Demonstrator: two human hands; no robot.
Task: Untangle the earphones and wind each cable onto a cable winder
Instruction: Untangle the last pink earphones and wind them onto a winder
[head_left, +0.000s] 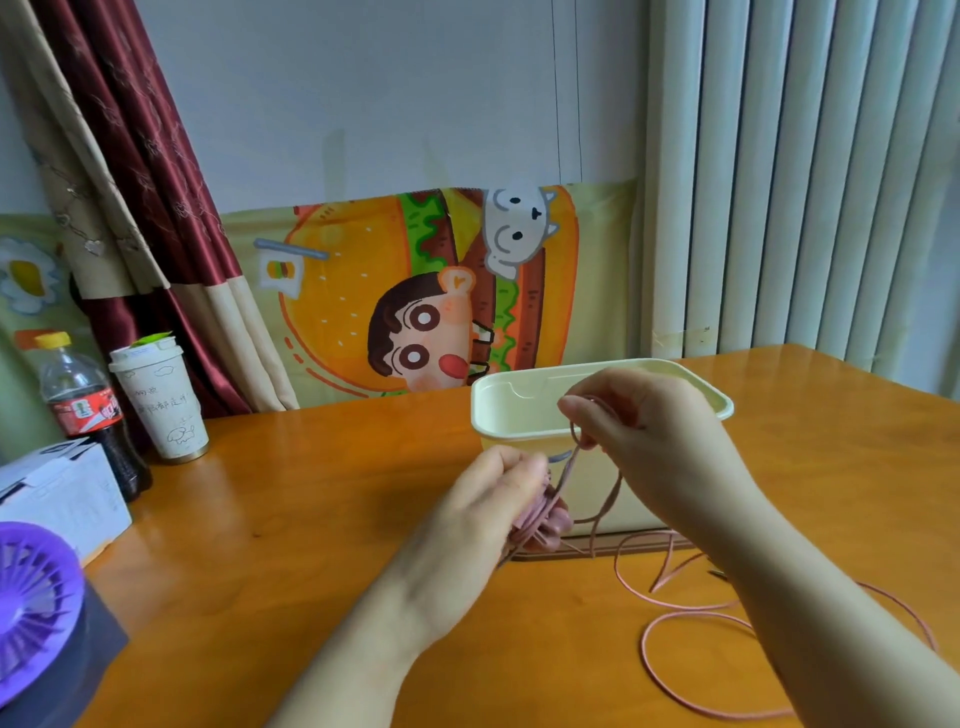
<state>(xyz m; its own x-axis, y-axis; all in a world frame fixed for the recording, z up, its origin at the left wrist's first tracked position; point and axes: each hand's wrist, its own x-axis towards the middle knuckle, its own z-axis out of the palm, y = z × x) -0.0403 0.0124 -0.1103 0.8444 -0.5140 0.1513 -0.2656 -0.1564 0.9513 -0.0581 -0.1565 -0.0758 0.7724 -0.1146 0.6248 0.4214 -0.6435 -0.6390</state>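
A pink earphone cable (670, 605) lies in loose loops on the wooden table (311, 519) at the right and rises to both hands. My left hand (498, 499) grips a pink cable winder (535, 517) with turns of cable round it, just above the table. My right hand (639, 436) is higher and to the right, in front of the cream tub, and pinches the cable between thumb and fingers. A taut stretch of cable runs from the right hand down to the winder. The earbuds are hidden.
A cream plastic tub (519, 415) stands behind the hands. At the left are a cola bottle (83, 410), a paper cup (158, 400), a white box (62, 493) and a purple fan (31, 608). A curtain and a cartoon cloth hang behind the table.
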